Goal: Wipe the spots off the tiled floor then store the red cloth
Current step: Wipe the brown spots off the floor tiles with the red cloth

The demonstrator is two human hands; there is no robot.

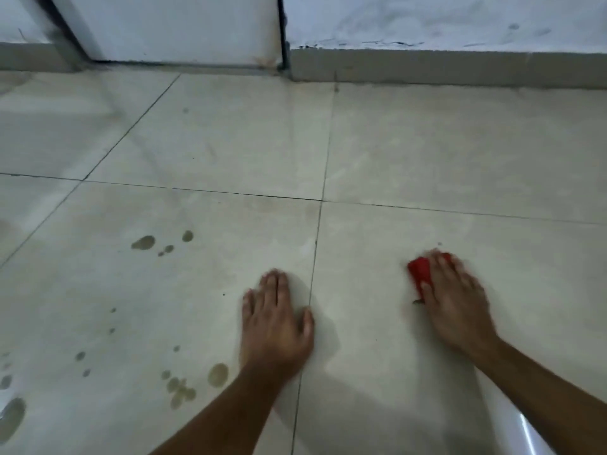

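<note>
The pale beige tiled floor (197, 142), crossed by thin dark grout lines, runs up to a scuffed white wall (443, 21) with a grey skirting strip (427, 65) and a white door panel (184, 27). Brownish wet spots (143, 242) dot the left tiles, more of them near the left forearm. The left hand (276, 320) lies flat on the floor, fingers (272, 284) together, holding nothing. The right hand (455, 303) presses palm-down, fingers (441, 267) slightly spread, on the small crumpled red cloth (419, 270), which lies on the right-hand tile, well apart from the spots.
</note>
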